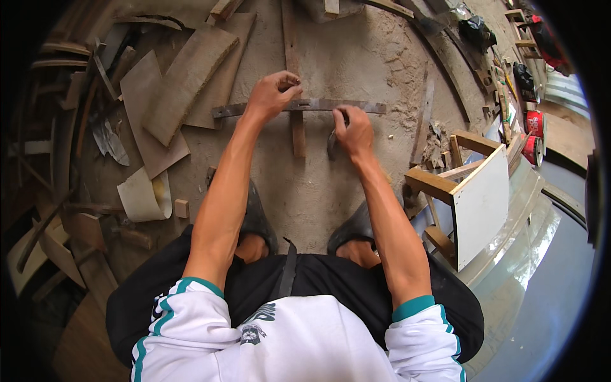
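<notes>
A long dark wooden strip (344,105) with a slot near its middle lies crosswise on the ground, over a narrow wooden batten (298,134) that runs away from me. My left hand (270,97) is above the crossing with its fingers pinched together; whatever they hold, if anything, is too small to make out. Closed in a fist, my right hand (356,130) is just on the near side of the strip's right half. It grips a dark tool (331,145), whose curved end shows below the fingers; its kind is unclear.
Flat boards (194,86) and scrap wood pile up at the left. A small wood block (182,208) lies by my left foot. At the right stand a white-topped wooden frame (482,204), a glass sheet (509,254) and red cans (533,149). My dark shoes (353,226) flank the batten.
</notes>
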`<state>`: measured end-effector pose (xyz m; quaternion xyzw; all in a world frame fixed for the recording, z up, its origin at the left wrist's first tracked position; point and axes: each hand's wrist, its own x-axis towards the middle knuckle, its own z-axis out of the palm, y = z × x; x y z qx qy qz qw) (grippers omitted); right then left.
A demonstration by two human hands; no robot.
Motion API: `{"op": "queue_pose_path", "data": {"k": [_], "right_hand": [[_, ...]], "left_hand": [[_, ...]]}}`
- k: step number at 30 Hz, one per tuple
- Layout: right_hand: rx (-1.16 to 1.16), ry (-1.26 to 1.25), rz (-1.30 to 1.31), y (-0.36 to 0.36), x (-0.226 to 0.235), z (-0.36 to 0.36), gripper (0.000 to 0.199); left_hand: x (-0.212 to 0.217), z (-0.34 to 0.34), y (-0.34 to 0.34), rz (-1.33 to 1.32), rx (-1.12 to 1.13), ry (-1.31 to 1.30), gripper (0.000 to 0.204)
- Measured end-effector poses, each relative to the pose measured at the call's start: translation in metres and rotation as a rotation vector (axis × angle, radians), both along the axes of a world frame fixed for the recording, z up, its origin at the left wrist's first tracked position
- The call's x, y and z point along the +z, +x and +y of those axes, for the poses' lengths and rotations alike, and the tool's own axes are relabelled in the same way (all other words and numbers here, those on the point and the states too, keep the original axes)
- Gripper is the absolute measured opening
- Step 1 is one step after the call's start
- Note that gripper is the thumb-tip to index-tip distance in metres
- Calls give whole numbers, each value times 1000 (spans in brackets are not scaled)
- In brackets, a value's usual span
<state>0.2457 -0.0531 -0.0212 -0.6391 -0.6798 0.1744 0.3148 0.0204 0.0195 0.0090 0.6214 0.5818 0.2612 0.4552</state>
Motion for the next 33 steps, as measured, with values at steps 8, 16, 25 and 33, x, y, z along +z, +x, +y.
{"op": "queue_pose_path", "data": {"k": [8,16,25,33], "right_hand": [[160,-74,-475,-5,-2,-24,35],[257,-721,-397,-83,14,-38,50],[232,-339,-461,-42,-13,3,40],[-20,-154,-253,8,-6,-12,42]], "left_hand": [[-23,-32,10,331,523,62,28],[-32,-35,18,95,789,-61,29],[-27,2,26,28,595,18,25],[-18,25,25,25,159,65,26]]}}
